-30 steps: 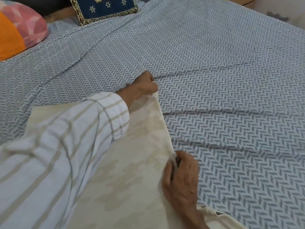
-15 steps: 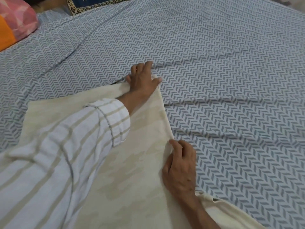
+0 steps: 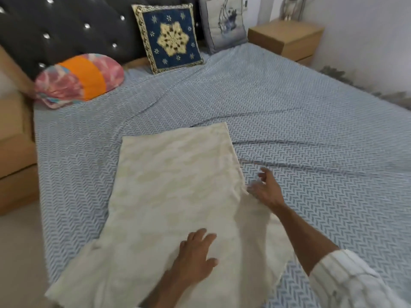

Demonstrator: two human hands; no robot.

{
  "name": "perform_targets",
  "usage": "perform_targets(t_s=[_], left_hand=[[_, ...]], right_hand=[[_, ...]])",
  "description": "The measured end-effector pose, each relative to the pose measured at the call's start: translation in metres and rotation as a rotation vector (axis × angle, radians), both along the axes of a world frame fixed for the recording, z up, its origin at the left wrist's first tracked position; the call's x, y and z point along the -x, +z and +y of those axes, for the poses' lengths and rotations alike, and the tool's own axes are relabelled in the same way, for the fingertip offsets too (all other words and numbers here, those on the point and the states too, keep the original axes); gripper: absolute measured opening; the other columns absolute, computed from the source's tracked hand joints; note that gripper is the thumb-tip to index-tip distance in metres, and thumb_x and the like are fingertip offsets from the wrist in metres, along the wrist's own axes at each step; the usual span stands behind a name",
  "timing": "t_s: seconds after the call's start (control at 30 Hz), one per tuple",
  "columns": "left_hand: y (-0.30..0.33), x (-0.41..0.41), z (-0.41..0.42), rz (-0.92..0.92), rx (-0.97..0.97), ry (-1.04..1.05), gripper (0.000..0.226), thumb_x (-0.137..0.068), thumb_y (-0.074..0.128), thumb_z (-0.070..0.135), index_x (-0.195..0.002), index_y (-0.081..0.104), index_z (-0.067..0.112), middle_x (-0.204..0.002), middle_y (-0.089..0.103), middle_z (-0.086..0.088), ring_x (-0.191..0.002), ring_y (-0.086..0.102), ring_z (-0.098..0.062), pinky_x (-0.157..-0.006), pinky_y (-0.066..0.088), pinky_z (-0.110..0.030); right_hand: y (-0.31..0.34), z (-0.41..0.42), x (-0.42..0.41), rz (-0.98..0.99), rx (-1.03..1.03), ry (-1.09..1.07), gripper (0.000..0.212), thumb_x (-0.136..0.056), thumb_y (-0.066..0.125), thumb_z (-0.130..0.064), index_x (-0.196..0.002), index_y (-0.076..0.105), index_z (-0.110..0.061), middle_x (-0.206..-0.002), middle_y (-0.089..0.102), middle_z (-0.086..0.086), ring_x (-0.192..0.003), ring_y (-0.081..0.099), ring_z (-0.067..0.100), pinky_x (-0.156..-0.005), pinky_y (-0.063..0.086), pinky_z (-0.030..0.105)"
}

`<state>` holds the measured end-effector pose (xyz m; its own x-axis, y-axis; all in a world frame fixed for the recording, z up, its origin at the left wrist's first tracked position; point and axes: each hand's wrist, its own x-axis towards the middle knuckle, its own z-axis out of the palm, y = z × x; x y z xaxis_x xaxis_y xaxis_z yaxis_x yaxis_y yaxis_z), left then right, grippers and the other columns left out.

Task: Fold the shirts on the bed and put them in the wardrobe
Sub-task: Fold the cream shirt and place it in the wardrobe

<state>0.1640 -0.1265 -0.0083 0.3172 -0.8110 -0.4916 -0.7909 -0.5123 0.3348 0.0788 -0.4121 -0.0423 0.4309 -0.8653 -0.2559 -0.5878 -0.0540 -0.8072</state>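
I had the cream shirt point(image 3: 169, 196) spread lengthwise on the near part of the bed point(image 3: 300, 134), its far end folded to a straight edge and its near end hanging over the bed's near edge. My left hand point(image 3: 195, 256) lay flat on the near part of the shirt, fingers straight and spread, gripping nothing. My right hand point(image 3: 265, 188) was at the shirt's right edge, fingers loose and apart; motion blur kept me from telling whether they touched the cloth. Cushions stood far off by the headboard point(image 3: 66, 25).
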Motion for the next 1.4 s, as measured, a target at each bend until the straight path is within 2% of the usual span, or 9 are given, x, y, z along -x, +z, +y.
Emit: perform_targets(t_s=[0.17, 0.4, 0.5, 0.67, 0.83, 0.97, 1.13, 1.33, 1.4], left_hand=[[-0.007, 0.029, 0.047, 0.002, -0.057, -0.118, 0.072, -0.095, 0.052, 0.045, -0.156, 0.015, 0.034, -0.165, -0.011, 0.004, -0.152, -0.007, -0.017, -0.119, 0.009, -0.039], [-0.007, 0.038, 0.073, 0.238, -0.105, -0.109, 0.123, -0.057, 0.029, 0.100, -0.158, 0.014, 0.031, -0.164, -0.011, 0.006, -0.151, -0.014, -0.015, -0.121, 0.001, -0.040], [-0.009, 0.040, 0.076, 0.409, -0.003, 0.114, 0.079, -0.090, 0.054, 0.064, -0.154, 0.031, 0.027, -0.164, 0.012, 0.008, -0.151, 0.004, -0.007, -0.121, 0.010, -0.026], [-0.001, 0.028, 0.069, 0.886, 0.312, 0.817, 0.031, -0.097, 0.058, 0.038, -0.117, 0.065, 0.016, -0.118, 0.066, -0.002, -0.108, 0.061, -0.015, -0.083, 0.043, -0.021], [0.007, 0.007, 0.067, 1.114, 0.487, 1.308, 0.062, -0.098, 0.040, 0.059, -0.103, 0.072, 0.006, -0.091, 0.075, -0.016, -0.081, 0.068, -0.028, -0.067, 0.053, -0.032], [-0.002, -0.008, 0.078, 1.170, 0.449, 1.479, 0.058, -0.086, 0.063, 0.059, -0.101, 0.074, 0.004, -0.086, 0.073, -0.018, -0.080, 0.067, -0.033, -0.067, 0.055, -0.038], [-0.012, -0.009, 0.086, 1.150, 0.479, 1.539, 0.028, -0.092, 0.067, 0.010, -0.116, 0.063, -0.003, -0.098, 0.072, -0.023, -0.082, 0.071, -0.036, -0.069, 0.061, -0.044], [-0.009, -0.016, 0.089, 1.067, 0.504, 1.540, 0.020, -0.097, 0.057, 0.001, -0.116, 0.059, 0.006, -0.097, 0.071, -0.022, -0.072, 0.071, -0.033, -0.052, 0.059, -0.034], [-0.006, -0.018, 0.094, 1.051, 0.514, 1.496, 0.020, -0.096, 0.057, 0.000, -0.116, 0.059, 0.004, -0.094, 0.072, -0.022, -0.068, 0.071, -0.032, -0.054, 0.060, -0.035]], right_hand=[[0.005, 0.030, 0.108, 0.471, 0.097, -0.262, 0.081, -0.072, 0.077, -0.056, -0.138, 0.047, -0.017, -0.138, 0.054, 0.011, -0.129, 0.049, 0.035, -0.107, 0.039, 0.054], [0.026, 0.073, 0.128, 0.154, -0.106, -0.454, 0.033, -0.085, 0.074, -0.022, -0.098, 0.066, 0.007, -0.089, 0.066, 0.021, -0.071, 0.057, 0.030, -0.081, 0.052, 0.048], [0.052, 0.097, 0.112, -0.020, 0.035, -0.501, 0.022, -0.089, 0.064, -0.022, -0.089, 0.058, 0.000, -0.082, 0.060, 0.018, -0.083, 0.060, 0.038, -0.074, 0.049, 0.046], [0.078, 0.165, 0.047, 0.023, 0.344, -0.080, 0.014, -0.094, 0.059, -0.026, -0.096, 0.052, -0.014, -0.083, 0.068, 0.014, -0.081, 0.065, 0.037, -0.069, 0.042, 0.036], [0.065, 0.245, -0.014, 0.259, 0.455, 0.570, 0.019, -0.096, 0.048, -0.037, -0.112, 0.044, -0.026, -0.097, 0.068, 0.005, -0.090, 0.065, 0.029, -0.069, 0.043, 0.034], [0.034, 0.275, -0.015, 0.334, 0.508, 0.960, 0.033, -0.093, 0.048, -0.029, -0.123, 0.046, -0.018, -0.115, 0.063, 0.004, -0.107, 0.059, 0.027, -0.083, 0.048, 0.038], [-0.003, 0.250, 0.039, 0.436, 0.630, 0.921, 0.068, -0.078, 0.057, -0.037, -0.143, 0.040, -0.022, -0.150, 0.042, -0.001, -0.138, 0.038, 0.020, -0.115, 0.026, 0.039], [-0.005, 0.213, 0.093, 0.487, 0.688, 0.786, 0.086, -0.043, 0.074, -0.028, -0.126, 0.048, -0.025, -0.121, 0.057, -0.002, -0.106, 0.058, 0.023, -0.080, 0.052, 0.039], [-0.008, 0.207, 0.107, 0.391, 0.762, 0.783, 0.065, -0.054, 0.065, -0.023, -0.117, 0.050, -0.026, -0.105, 0.059, -0.004, -0.091, 0.059, 0.022, -0.070, 0.053, 0.034]])
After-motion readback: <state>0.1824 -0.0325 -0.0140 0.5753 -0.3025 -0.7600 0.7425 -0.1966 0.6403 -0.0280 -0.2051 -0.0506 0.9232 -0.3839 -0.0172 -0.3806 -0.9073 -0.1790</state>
